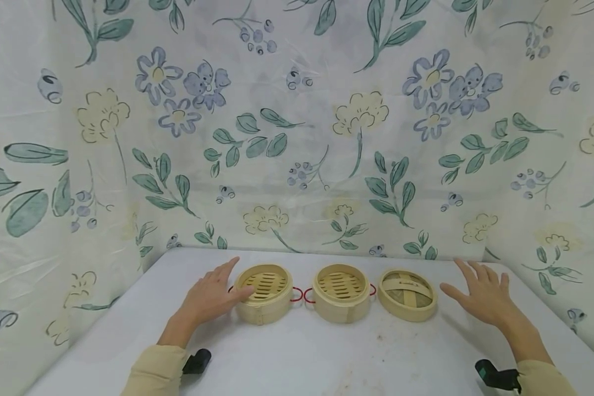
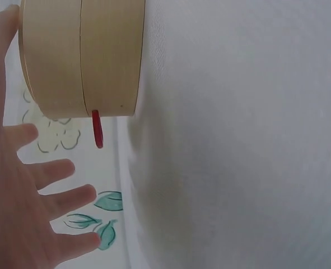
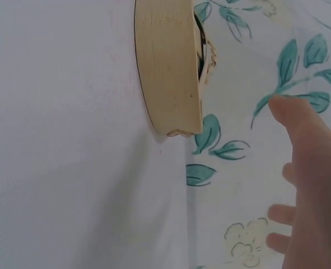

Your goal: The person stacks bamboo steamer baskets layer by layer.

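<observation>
On table, both hands spread, L (image 1: pixel 209 297) touching steamer (image 1: pixel 263 293), R (image 1: pixel 482 294) clear of lid (image 1: pixel 407 294).

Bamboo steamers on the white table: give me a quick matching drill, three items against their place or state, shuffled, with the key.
Items:
1. left steamer basket
2. middle steamer basket
3. woven steamer lid
4. right hand

Places or states:
A. open, fingers spread, touching nothing
B. rightmost of the row, no red handles
C. thumb of the left hand rests at its rim
D. between the other two bamboo pieces, nobody touching it

Pairs: 1-C, 2-D, 3-B, 4-A
</observation>
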Available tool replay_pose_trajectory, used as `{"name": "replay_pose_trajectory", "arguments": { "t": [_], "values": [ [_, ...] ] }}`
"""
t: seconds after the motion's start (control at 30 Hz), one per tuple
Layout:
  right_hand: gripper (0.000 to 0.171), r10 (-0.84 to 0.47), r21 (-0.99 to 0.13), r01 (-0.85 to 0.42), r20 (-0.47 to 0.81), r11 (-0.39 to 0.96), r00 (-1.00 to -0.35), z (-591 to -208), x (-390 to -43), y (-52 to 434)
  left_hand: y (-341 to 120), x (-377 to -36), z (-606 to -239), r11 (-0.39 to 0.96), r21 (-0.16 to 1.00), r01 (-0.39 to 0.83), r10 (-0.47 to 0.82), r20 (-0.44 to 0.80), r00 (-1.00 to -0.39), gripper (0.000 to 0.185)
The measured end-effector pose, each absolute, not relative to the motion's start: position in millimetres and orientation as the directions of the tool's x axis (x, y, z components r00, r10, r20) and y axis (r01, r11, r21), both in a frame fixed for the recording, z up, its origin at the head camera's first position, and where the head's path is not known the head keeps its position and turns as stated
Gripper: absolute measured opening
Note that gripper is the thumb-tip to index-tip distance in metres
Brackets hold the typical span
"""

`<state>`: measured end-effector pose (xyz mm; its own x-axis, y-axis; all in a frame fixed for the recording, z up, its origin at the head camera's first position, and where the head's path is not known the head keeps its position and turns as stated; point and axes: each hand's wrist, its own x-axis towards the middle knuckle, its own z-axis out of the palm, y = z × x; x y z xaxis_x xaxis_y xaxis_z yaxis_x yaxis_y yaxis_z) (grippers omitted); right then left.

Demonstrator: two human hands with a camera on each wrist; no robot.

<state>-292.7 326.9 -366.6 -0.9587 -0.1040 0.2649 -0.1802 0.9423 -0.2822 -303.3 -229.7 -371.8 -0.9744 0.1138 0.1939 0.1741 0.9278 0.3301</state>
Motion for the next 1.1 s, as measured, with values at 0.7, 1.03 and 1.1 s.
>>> {"name": "replay_pose_trajectory", "arguments": {
  "t": [0.7, 1.03, 1.1],
  "values": [
    [0.082, -0.170, -0.280, -0.258, 0.303, 0.924, -0.938, -367.9, -295.9, 316.6, -218.5, -305.7, -374.8, 0.872, 0.467, 0.148, 0.132, 0.067, -0.989, 0.106],
    [0.082, -0.191, -0.277, -0.285, 0.322, 0.918, -0.927, -366.3, -295.4, 308.2, -212.7, -304.8, -377.3, 0.842, 0.518, 0.149, 0.155, 0.033, -0.987, 0.110],
    [0.081, -0.200, -0.282, -0.296, 0.325, 0.913, -0.924, -366.0, -295.3, 306.4, -213.0, -304.6, -377.8, 0.829, 0.538, 0.151, 0.161, 0.029, -0.987, 0.110]
  ]
}}
